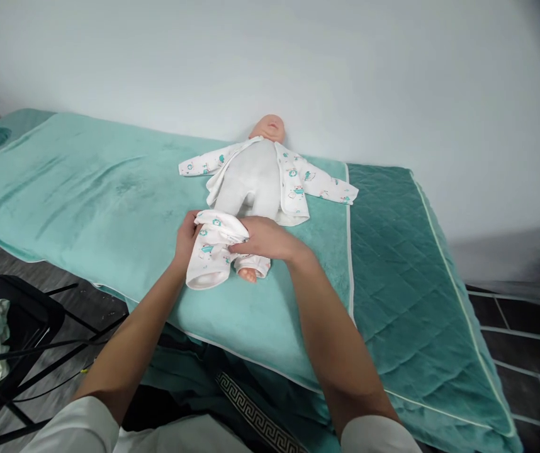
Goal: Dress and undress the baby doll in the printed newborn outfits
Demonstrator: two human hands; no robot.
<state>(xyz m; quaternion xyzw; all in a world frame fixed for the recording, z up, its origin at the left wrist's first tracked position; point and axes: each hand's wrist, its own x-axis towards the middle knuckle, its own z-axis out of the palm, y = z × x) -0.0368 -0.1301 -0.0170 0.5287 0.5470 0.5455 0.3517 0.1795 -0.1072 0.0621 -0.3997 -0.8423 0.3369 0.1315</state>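
My left hand (188, 239) and right hand (267, 239) both grasp the printed trousers (209, 251), at the lower legs of the doll (257, 170). One foot (247, 275) shows below my right hand; from the other cuff no foot appears, and the waist is bunched below the hips. Beyond my hands, the jacket (293, 179) lies open. Under them is the green-covered bed (109, 201), beside a pale wall (204, 56); left of them, a black chair (48, 308).

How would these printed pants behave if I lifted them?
The printed pants are probably floppy: they bunch between the left hand and right hand. They look like thin cloth, so likely light. They might drag on the doll, whose foot pokes from one cuff.
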